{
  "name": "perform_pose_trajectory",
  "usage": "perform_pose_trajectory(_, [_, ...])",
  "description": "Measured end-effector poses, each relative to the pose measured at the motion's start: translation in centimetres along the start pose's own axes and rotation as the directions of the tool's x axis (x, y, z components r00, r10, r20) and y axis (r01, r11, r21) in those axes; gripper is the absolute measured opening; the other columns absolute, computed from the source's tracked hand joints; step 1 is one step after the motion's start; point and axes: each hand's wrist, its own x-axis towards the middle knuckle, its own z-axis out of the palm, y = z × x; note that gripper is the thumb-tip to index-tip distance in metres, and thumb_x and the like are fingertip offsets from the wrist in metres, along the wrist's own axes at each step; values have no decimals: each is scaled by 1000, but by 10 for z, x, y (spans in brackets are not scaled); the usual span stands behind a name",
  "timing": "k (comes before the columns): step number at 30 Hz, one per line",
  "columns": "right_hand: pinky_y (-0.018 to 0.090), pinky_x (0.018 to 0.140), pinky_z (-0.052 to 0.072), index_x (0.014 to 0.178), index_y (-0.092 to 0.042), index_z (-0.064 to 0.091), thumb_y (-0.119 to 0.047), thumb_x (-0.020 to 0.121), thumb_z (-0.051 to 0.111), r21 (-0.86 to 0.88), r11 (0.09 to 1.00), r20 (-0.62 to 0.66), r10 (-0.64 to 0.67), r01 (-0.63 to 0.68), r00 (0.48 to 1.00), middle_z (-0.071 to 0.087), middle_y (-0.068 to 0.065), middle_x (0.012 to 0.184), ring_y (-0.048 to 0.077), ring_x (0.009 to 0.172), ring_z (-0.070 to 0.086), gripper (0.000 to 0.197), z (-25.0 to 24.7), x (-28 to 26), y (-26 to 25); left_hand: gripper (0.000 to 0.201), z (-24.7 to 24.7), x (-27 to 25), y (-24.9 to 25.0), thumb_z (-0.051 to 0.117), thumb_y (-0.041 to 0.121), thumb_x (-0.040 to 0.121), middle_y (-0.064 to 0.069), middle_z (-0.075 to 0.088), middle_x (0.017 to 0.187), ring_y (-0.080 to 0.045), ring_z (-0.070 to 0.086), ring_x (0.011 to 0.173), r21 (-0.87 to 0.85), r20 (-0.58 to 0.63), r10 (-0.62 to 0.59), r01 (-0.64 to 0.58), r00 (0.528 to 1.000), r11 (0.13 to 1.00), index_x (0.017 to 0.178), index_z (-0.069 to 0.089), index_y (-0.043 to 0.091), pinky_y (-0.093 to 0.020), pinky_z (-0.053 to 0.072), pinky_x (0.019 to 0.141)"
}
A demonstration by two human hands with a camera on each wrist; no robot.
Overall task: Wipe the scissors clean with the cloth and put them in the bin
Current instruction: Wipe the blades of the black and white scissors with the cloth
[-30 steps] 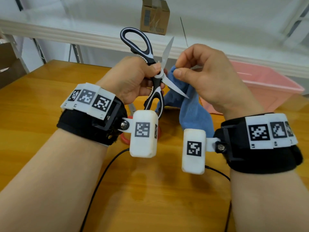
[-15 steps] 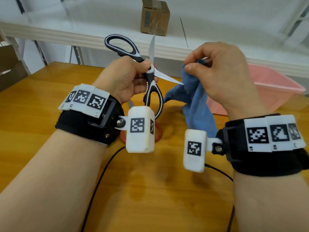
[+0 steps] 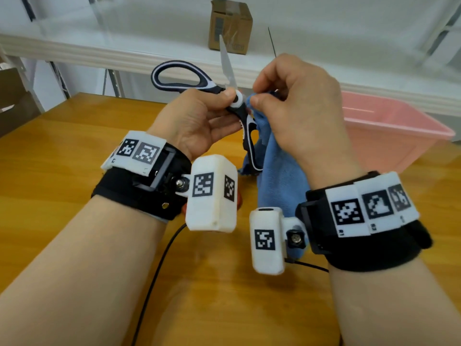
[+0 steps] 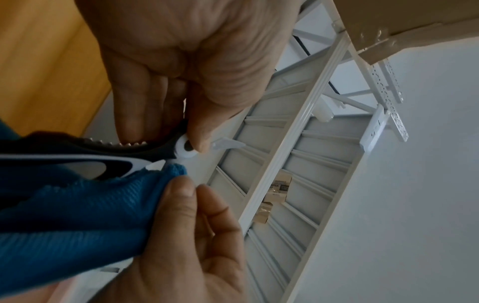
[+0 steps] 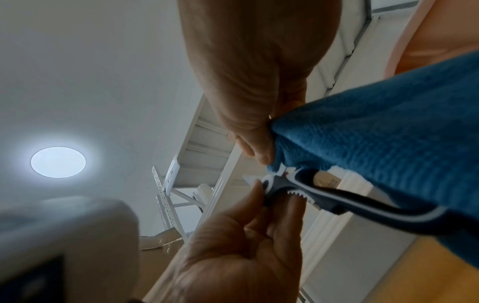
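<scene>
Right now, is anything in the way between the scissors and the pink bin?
Only the right hand and the blue cloth it pinches sit on the bin's side of the scissors, which the left hand holds. Past them, nothing visible blocks the pink bin, and its top is open.

Bright, even room light from a round ceiling lamp; edges bend.

Scissors left of cloth, touching; bin right, on table.
</scene>
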Motion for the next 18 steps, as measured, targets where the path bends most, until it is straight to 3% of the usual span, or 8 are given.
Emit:
perform_pose_trajectory(3, [32,73,51,86,-20,63,-17,83,70,11,1000,-51,12,-12,999,63,-11,81,9,79,60,8,3,-2,1,18,3,0,-3,59,5,91,-11,73,96,-26,71,97,30,50,26,-27,998,999,108,66,3,-37,59,85])
perform_pose_trajectory(6, [34,72,50,85,-19,62,-13,81,68,14,999,-95,32,-31,995,64,-10,80,10,79,60,9,8,-4,2,16,7,-1,-5,58,2,91,-13,73,103,-29,70,100,40,82,32,-36,996,999,104,68,1,-40,57,88])
perform_pose_trajectory(11, [33,70,48,84,-18,59,-8,82,62,-6,999,-78,46,-47,996,62,-7,79,12,77,57,11,17,-7,5,24,10,0,-8,60,0,90,-18,73,104,-28,73,92,28,13,46,-46,999,999,113,64,-7,-37,61,74])
perform_pose_trajectory(18, [27,65,42,82,-16,55,-8,84,58,-50,999,-43,11,-13,999,61,-4,80,13,75,53,9,15,-7,7,22,10,-1,-7,61,-1,89,-18,73,101,-29,73,88,13,-26,39,-38,999,999,110,64,-8,-37,61,69])
